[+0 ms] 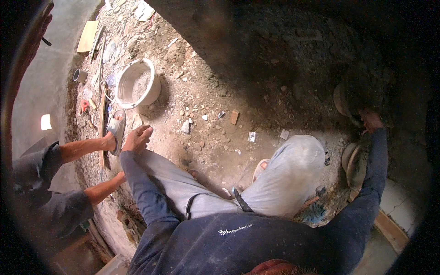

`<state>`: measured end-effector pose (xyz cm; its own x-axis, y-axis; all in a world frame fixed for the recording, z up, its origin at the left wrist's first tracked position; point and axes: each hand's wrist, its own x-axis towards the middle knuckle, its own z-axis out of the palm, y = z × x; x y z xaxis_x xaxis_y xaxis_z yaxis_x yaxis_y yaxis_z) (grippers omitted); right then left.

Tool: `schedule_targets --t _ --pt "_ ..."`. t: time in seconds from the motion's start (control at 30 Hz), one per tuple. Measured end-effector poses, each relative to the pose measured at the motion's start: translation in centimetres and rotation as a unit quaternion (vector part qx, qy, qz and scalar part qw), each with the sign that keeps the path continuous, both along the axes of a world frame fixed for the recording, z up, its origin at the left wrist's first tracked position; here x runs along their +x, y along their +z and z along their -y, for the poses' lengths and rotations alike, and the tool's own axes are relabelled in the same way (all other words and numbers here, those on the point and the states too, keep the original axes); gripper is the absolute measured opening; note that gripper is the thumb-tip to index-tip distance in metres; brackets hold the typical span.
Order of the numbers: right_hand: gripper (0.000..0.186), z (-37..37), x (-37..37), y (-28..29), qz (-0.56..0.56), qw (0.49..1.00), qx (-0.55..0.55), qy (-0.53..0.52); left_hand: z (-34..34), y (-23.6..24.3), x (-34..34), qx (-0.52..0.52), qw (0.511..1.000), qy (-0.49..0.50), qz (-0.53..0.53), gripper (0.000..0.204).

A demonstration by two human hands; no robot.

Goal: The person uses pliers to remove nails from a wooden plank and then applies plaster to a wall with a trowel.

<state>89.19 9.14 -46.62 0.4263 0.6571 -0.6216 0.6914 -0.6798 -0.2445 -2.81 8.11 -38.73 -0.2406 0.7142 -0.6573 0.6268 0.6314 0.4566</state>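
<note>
My left hand (137,137) rests above my left knee, its fingers curled with nothing visible in them. My right hand (371,121) reaches into shadow at the far right, its fingers curled at the rim of a dark round basin (341,101). A second rounded container (351,156) sits just below it, beside my right knee. A white bucket (151,91) with pale powdery contents stands on the rubble ground above my left hand, its handle lying toward the left.
Another person's legs (82,149) and sandaled foot (117,130) are close on my left. A long wood strip (102,158), a yellowish board (87,36) and a small cup (79,75) lie among scattered debris (188,114). A dark overhanging structure (192,23) shades the upper right.
</note>
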Motion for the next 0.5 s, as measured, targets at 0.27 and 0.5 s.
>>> schedule_targets --t 0.27,0.5 --pt "0.091 4.0 -4.6 2.4 -0.035 0.966 0.174 -0.187 -0.6 -1.1 0.8 0.027 0.999 -0.032 -0.018 0.053" --pt "0.079 1.0 -6.5 9.1 0.124 0.971 0.201 0.023 -0.3 -1.2 0.6 0.047 0.998 -0.04 0.006 0.055"
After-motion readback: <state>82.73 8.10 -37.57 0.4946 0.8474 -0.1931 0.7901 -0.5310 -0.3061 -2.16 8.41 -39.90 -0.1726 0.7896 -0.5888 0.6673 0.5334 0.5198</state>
